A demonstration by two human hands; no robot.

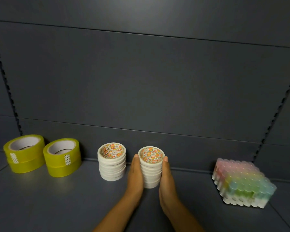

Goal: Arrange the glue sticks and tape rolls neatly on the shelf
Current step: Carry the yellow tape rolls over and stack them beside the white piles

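Observation:
A stack of several white tape rolls stands upright on the dark shelf, near the back wall. My left hand presses flat against its left side and my right hand presses flat against its right side, fingers straight. A second white stack stands just to the left, apart from my hands. Two stacks of yellow tape rolls, two rolls each, sit at the far left. A block of pastel-capped glue sticks stands at the right.
The shelf's back panel rises right behind the stacks. Slotted uprights run along both sides. Bare shelf surface lies in front of the stacks and between the held stack and the glue sticks.

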